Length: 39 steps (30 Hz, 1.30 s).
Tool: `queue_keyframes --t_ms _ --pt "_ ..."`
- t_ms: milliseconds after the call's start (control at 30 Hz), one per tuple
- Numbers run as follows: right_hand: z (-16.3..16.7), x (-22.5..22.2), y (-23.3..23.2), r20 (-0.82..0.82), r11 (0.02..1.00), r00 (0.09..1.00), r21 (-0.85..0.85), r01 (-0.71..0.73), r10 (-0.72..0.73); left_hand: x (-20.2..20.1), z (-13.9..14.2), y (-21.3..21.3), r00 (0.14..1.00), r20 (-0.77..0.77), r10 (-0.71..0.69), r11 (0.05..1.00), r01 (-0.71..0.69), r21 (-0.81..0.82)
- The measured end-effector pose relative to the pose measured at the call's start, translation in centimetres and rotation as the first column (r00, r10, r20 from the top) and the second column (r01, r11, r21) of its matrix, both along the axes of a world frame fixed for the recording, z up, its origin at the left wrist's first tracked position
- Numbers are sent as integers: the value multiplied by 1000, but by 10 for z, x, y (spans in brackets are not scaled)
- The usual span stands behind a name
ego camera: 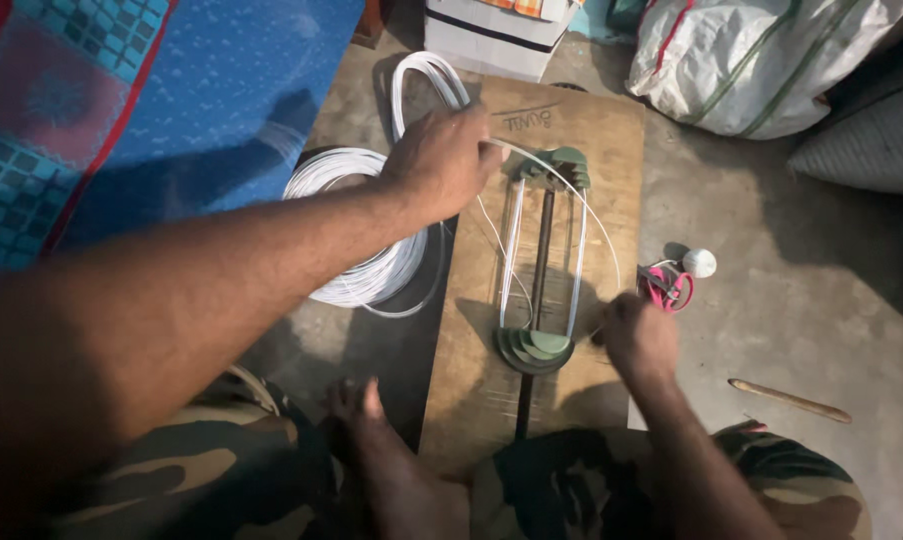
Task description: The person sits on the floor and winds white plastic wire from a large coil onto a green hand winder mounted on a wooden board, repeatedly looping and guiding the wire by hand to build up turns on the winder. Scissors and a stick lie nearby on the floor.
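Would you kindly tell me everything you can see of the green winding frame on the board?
The green winding frame lies flat on a wooden board: two stepped, curved green end pieces joined by a dark central rod. White wire runs lengthwise around both ends. The left hand feeds wire by its far end; the right hand is beside its near end.

The left hand is stretched far forward on a long, almost straight arm, which crosses the view from the lower left. Its fingers are curled closed and the back of the hand faces up. The right hand is lower and nearer, closed in a fist, with the forearm coming from below.
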State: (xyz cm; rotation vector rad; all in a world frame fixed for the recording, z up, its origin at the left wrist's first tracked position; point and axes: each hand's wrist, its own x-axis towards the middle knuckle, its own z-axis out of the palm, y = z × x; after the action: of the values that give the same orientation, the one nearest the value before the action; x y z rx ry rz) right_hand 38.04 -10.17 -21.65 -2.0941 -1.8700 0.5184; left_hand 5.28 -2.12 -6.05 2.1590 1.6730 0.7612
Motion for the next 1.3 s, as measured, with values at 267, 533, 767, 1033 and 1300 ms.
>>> queue_keyframes --t_ms 267,533,767,1033,1300 --pt "59 -7 91 143 843 989 525 -113 43 1 -83 -7 980 -187 -69 944 3 -331" --pt "79 -55 186 -354 997 934 -69 21 -44 31 -91 -11 894 330 302 506 144 -851" --pt "88 -102 245 57 889 899 -187 -418 434 37 -22 -11 721 -336 -607 789 494 -365" --pt "96 -141 254 394 942 855 -135 -308 336 22 3 -6 644 -468 -605 781 365 -507" --pt "31 -142 165 493 537 527 136 -833 692 18 35 -23 596 -586 -549 836 403 -373"
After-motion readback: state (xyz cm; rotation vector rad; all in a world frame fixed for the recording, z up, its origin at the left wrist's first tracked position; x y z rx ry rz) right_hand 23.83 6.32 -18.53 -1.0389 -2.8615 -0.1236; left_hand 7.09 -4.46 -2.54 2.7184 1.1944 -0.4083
